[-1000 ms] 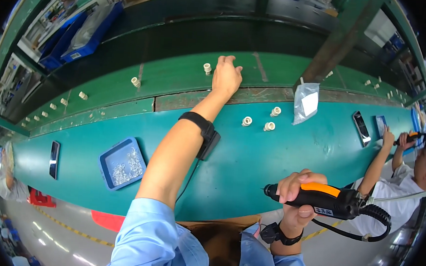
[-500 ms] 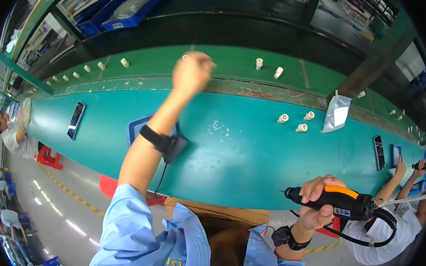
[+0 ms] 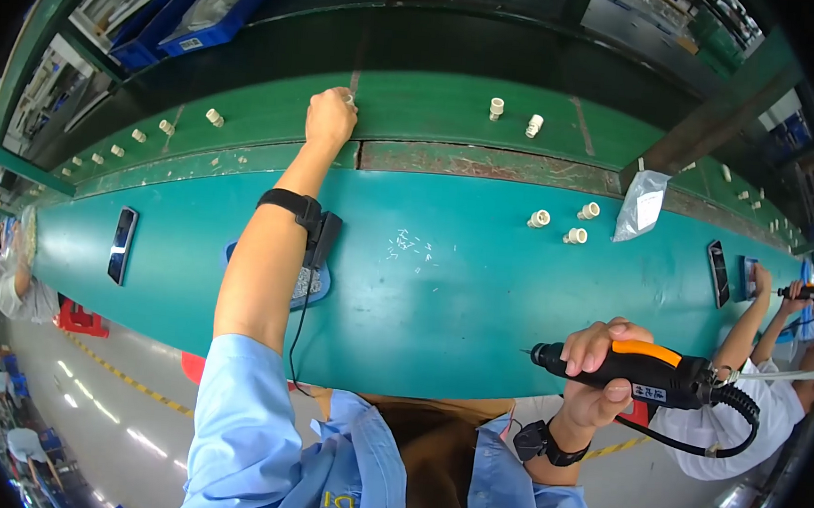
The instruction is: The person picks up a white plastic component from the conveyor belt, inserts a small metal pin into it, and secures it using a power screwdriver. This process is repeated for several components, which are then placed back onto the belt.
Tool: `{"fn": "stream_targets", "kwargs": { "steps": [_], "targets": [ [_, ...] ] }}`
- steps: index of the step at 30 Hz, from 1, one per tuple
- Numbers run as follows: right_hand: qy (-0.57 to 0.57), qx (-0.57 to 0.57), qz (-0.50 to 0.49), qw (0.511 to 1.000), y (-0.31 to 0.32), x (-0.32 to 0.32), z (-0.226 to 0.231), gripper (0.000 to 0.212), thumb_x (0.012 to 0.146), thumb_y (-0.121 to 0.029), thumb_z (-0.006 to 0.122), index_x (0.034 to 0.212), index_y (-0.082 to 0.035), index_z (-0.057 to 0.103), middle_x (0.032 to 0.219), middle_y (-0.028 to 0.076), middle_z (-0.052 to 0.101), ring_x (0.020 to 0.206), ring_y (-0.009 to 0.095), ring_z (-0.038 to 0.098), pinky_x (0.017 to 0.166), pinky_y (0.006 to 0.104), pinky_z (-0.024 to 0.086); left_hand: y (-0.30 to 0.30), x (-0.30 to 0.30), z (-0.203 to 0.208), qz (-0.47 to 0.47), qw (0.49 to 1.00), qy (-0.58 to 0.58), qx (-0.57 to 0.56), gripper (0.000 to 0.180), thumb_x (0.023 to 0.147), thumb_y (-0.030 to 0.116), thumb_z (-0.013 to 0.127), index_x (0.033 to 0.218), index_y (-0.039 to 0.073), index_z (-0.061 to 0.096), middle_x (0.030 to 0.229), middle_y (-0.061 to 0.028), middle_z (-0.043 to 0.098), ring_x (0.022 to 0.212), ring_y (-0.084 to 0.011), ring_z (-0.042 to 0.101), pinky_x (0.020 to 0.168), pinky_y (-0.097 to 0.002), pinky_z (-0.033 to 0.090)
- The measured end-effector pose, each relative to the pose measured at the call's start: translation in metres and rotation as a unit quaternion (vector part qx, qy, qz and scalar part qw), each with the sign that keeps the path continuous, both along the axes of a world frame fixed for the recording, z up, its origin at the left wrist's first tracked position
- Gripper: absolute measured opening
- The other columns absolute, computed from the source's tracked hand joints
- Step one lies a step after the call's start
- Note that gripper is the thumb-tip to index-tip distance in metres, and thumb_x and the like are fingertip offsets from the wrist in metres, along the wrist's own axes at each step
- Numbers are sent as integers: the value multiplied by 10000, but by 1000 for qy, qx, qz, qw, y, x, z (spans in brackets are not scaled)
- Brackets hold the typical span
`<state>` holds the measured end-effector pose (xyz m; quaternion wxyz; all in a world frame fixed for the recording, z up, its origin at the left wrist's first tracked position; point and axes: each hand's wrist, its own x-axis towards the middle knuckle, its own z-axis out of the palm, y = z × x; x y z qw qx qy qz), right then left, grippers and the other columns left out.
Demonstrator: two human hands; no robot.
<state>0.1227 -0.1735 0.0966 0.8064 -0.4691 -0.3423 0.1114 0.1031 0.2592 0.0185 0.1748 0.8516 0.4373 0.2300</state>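
Observation:
On the green strip along the far side of the table, my left hand point(image 3: 331, 117) is closed around a small white cylindrical fitting point(image 3: 350, 101), mostly hidden by the fingers. My right hand point(image 3: 599, 369) grips a black electric screwdriver point(image 3: 649, 373) with an orange lever, held above the near table edge with its bit pointing left. Three white fittings point(image 3: 575, 236) stand together on the table, right of the middle. Under my left forearm is a blue tray point(image 3: 319, 290) of small metal pieces, partly hidden by the arm.
More white fittings point(image 3: 214, 118) line the green strip to the left, with two others point(image 3: 497, 108) further right. Small white slivers point(image 3: 406, 244) lie mid-table. A plastic bag point(image 3: 642, 206) hangs by a green post point(image 3: 709, 115). Phones point(image 3: 122, 245) lie on both sides; a co-worker point(image 3: 749, 363) sits right.
My left hand has moved left and slightly farther away, and its fingers have settled around the fitting. More of the blue tray shows. My right hand keeps the screwdriver nearly still.

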Motion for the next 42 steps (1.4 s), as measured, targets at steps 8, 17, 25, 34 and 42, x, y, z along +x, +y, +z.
{"fn": "stream_targets", "kwargs": {
  "steps": [8, 17, 25, 34, 42],
  "targets": [
    [6, 6, 3, 1000, -8, -9, 3, 546, 831, -464, 580, 1095, -15, 415, 751, 26, 456, 562, 123, 450, 529, 262, 385, -93, -17, 79, -205, 973, -90, -59, 247, 700, 117, 673, 929, 22, 672, 830, -201, 654, 800, -339, 641, 741, -387, 511],
    [-26, 55, 45, 997, -1, -6, 2, 590, 849, -476, 545, 1192, -6, 442, 754, 22, 454, 591, 125, 443, 548, 264, 374, -271, -91, 1, -355, 918, -95, -150, 211, 739, 24, 639, 948, 10, 612, 918, -144, 615, 798, -332, 608, 680, -406, 504],
    [-26, 94, 58, 994, 47, 16, 0, 553, 856, -451, 533, 1199, -23, 466, 747, 15, 455, 614, 134, 450, 580, 285, 378, -283, -97, -7, -311, 933, -121, -133, 293, 741, 32, 664, 1022, 29, 584, 961, -108, 613, 769, -282, 620, 656, -365, 512],
    [-60, 26, 49, 997, 118, 33, -33, 422, 862, -351, 550, 1140, -39, 490, 732, 15, 465, 607, 140, 456, 599, 320, 406, -283, -106, 11, -249, 946, -140, -157, 527, 702, 61, 723, 1187, 63, 515, 1044, -92, 582, 735, -230, 601, 628, -337, 506],
    [-27, 69, 54, 996, 115, 39, -31, 357, 874, -323, 535, 1105, -53, 497, 732, 14, 474, 602, 139, 459, 586, 316, 407, -251, -112, 13, -186, 940, -211, -196, 428, 719, 106, 727, 1113, 39, 572, 992, -97, 558, 694, -253, 553, 591, -330, 474]
  ]
}}
